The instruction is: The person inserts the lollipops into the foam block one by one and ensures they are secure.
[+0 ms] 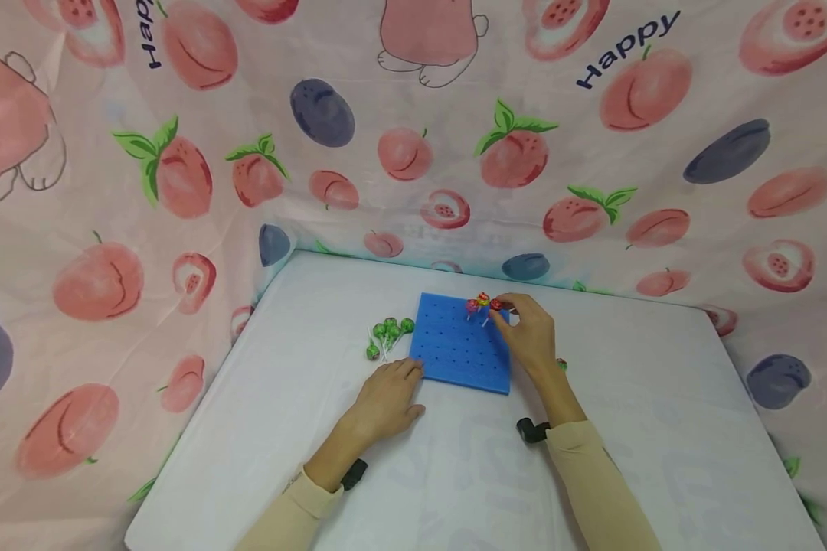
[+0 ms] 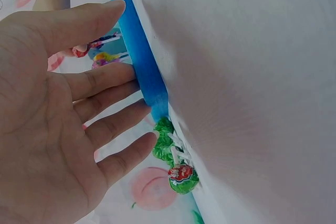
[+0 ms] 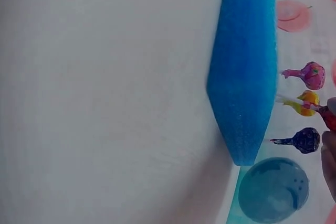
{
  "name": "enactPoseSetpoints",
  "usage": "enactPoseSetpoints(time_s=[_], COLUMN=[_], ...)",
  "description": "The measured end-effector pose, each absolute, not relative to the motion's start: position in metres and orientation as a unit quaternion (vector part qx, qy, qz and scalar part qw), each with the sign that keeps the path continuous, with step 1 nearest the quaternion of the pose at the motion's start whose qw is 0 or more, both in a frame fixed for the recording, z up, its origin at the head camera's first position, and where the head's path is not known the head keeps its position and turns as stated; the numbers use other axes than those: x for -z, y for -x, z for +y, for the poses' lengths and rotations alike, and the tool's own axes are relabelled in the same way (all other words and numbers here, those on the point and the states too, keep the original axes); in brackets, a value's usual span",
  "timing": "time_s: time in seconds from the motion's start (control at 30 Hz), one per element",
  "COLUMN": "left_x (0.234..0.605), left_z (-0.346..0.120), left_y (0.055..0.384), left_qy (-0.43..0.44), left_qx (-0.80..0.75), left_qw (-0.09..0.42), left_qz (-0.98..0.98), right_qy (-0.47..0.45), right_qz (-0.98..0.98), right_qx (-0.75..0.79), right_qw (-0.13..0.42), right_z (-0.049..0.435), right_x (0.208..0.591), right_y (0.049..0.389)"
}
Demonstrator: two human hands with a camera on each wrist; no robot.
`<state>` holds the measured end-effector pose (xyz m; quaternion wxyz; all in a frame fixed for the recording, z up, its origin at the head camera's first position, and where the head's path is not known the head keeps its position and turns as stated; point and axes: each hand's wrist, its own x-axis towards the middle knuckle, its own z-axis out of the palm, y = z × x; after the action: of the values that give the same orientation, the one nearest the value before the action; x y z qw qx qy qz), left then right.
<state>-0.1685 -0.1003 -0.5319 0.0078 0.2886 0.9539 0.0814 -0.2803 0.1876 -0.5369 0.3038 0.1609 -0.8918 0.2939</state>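
Observation:
A blue pegboard-like slab [image 1: 455, 348] with rows of small holes lies on the table. Over its far right part, my right hand [image 1: 532, 337] pinches a red-wrapped lollipop [image 1: 495, 304], stick pointing down toward the slab. Close by, a pink lollipop [image 3: 314, 75], a yellow lollipop [image 3: 308, 103] and a dark-wrapped lollipop [image 3: 306, 140] stand upright in the slab. My left hand [image 1: 388, 398] touches the slab's near left corner, its fingers [image 2: 113, 124] nearly straight. Whether the red lollipop's stick touches a hole cannot be made out.
Several green-wrapped lollipops [image 1: 391, 330] lie in a loose pile left of the slab. Another lollipop [image 1: 561, 364] shows partly behind my right wrist. The white table [image 1: 248, 428] meets a fruit-printed cloth [image 1: 386, 207] at the back and sides.

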Motion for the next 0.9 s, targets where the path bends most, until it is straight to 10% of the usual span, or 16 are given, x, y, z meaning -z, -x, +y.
enactPoseSetpoints(time_s=[0.9], left_x=[0.5307], left_z=[-0.1005], left_y=[0.1681], left_qy=[-0.284], left_qx=[-0.083], left_qw=[0.012], left_qz=[0.955], right_qy=[-0.144], right_qz=[-0.903], right_qx=[-0.278], right_qw=[0.294], right_z=[0.1827], right_x=[0.5411], right_y=[0.2897])
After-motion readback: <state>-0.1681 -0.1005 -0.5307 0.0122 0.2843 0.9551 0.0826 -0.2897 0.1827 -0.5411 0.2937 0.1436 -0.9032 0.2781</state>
